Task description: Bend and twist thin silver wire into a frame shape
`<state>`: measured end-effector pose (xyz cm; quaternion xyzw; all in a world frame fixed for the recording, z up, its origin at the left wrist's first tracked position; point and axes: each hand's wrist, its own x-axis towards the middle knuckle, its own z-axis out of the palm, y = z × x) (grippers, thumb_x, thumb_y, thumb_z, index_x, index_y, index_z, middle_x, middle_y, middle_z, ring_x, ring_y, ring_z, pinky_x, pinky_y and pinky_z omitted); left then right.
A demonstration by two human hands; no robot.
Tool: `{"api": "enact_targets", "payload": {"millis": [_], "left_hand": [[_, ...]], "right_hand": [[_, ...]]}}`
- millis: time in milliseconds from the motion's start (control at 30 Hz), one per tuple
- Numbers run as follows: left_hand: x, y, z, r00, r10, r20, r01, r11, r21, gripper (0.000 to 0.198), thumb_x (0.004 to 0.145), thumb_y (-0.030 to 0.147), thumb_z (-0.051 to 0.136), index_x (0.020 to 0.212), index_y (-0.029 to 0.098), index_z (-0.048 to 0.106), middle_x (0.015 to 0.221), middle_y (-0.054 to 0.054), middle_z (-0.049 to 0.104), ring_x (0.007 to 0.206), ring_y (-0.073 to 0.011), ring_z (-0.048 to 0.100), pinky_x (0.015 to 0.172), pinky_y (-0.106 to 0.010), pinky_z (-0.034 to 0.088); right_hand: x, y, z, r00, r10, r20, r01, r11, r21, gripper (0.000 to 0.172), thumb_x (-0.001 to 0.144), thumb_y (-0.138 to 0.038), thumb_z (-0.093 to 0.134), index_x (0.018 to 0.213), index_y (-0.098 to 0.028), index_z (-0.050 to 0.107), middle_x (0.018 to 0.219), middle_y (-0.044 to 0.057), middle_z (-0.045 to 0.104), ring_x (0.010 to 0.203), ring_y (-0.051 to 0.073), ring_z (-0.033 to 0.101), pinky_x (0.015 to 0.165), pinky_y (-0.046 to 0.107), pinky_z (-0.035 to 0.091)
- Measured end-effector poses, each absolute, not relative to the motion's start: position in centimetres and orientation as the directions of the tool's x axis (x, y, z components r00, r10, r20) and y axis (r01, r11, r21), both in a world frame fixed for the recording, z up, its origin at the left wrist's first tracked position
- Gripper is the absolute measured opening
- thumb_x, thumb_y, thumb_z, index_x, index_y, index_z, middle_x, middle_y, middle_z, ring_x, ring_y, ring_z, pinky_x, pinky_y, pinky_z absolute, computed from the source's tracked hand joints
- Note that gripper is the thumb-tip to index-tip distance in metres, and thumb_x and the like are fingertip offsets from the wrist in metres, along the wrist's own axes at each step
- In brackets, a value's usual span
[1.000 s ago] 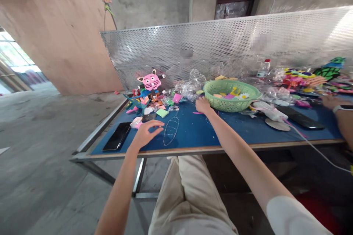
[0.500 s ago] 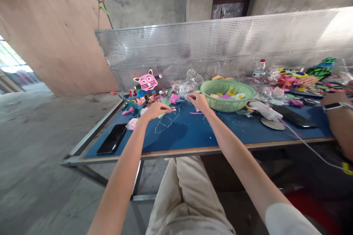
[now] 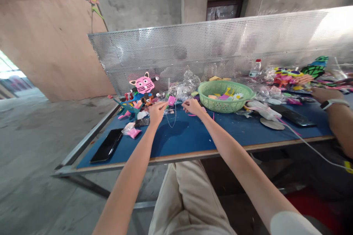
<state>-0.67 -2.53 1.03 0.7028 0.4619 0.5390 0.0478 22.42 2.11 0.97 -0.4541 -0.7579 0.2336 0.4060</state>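
Note:
My left hand (image 3: 157, 111) is over the table's left half with its fingers pinched together. From near its fingertips hangs a thin clear thread (image 3: 173, 125), which dips in a narrow loop and rises toward the gap between my hands. My right hand (image 3: 193, 106) is also closed, thumb against fingers, beside the left rim of a green basket (image 3: 226, 107); what it pinches is too small to make out. Behind the gap between my hands lies a small pink piece (image 3: 171, 100). A pink cat-faced figure (image 3: 145, 84) stands behind my left hand.
A black phone (image 3: 107, 146) and a pink packet (image 3: 134, 133) lie at the left of the blue table (image 3: 176, 145). A perforated metal screen (image 3: 154, 51) runs behind. At right are a white corded device (image 3: 263, 110), a dark phone (image 3: 292, 114) and another person's hand (image 3: 321, 94).
My left hand has turned more upright, and the thread loop now hangs narrower between my hands. My right hand has shifted slightly left and down in view. The camera view has shifted a little.

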Motion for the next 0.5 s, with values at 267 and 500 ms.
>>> {"api": "enact_targets", "payload": {"millis": [267, 500], "left_hand": [[-0.7, -2.4, 1.1, 0.010, 0.698, 0.716, 0.565, -0.595, 0.572, 0.023, 0.089, 0.036, 0.063, 0.103, 0.024, 0.078, 0.122, -0.006, 0.070, 0.115, -0.0237, 0.064, 0.100, -0.040, 0.052], [-1.0, -1.7, 0.3, -0.149, 0.832, 0.534, 0.325, -0.469, 0.821, 0.040, 0.089, 0.043, 0.061, 0.119, 0.017, 0.068, 0.119, -0.011, 0.072, 0.111, -0.0259, 0.067, 0.094, -0.040, 0.055]], "right_hand": [[21.8, 1.9, 0.7, -0.239, 0.838, 0.490, 0.444, 0.543, -0.712, 0.023, 0.091, -0.031, 0.058, 0.077, -0.017, 0.070, 0.072, 0.005, 0.075, 0.054, 0.015, 0.068, 0.059, 0.024, 0.054], [23.6, 2.0, 1.6, -0.272, 0.785, 0.556, 0.598, 0.591, -0.542, 0.028, 0.095, -0.023, 0.049, 0.094, -0.018, 0.076, 0.085, 0.006, 0.077, 0.082, 0.021, 0.073, 0.079, 0.028, 0.053]]}}
